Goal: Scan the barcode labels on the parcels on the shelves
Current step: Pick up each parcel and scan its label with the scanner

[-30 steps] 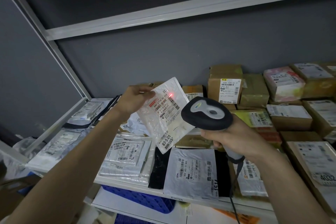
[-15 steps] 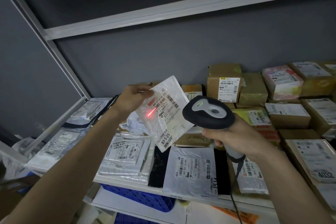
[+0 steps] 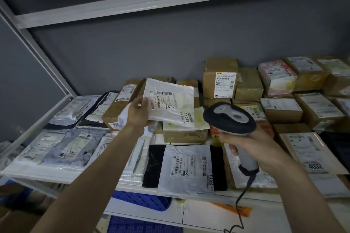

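My left hand (image 3: pixel 139 113) grips a white plastic mailer (image 3: pixel 170 102) by its left edge, held over the shelf with its barcode label facing up. My right hand (image 3: pixel 244 142) grips the grey handle of a black-headed barcode scanner (image 3: pixel 229 117), whose head sits just right of the mailer. No red scan light shows on the label. The scanner's cable hangs down to the bottom of the view. Below lies a white and black mailer (image 3: pixel 186 168) marked 1514.
The white shelf (image 3: pixel 189 197) holds flat plastic mailers on the left (image 3: pixel 62 149) and stacked cardboard boxes (image 3: pixel 219 79) at the back and right. A flat parcel marked 4032 (image 3: pixel 312 153) lies at right. Blue crates (image 3: pixel 144 199) sit on the level below. Another shelf board runs overhead.
My left hand has tilted the white mailer flatter and carried it back towards the boxes. The red scan dot on the label has gone. The scanner has stayed near the same place.
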